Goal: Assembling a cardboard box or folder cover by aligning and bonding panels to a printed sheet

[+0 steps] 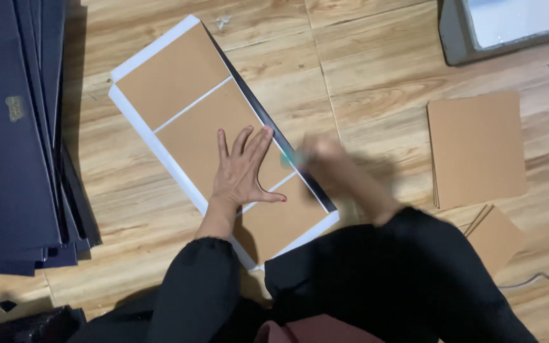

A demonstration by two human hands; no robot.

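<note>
Cardboard panels (pixel 199 141), three brown rectangles, lie in a row on a long white sheet (pixel 160 39) with a dark strip along its far edge; the sheet rests slantwise on the wooden floor (pixel 363 70), directly in front of you.

Left hand (pixel 241 170): flat, fingers spread apart, palm pressing the middle panel near its seam with the lowest one. Keep it so; the weight should fall evenly, so the panel does not creep on the sheet.

Right hand (pixel 322 152): blurred with motion at the sheet's dark edge, closed around a small teal tool (pixel 289 159) whose kind you cannot make out. Judging by its place, it is rubbing the edge down; run it in long strokes along the border, away from your pressing hand.

Nearby: a stack of dark blue sheets (pixel 14 140) to your left, spare brown boards (pixel 478 147) to your right, a grey tray (pixel 509 28) beyond them. Keep the spares well apart from the work.
</note>
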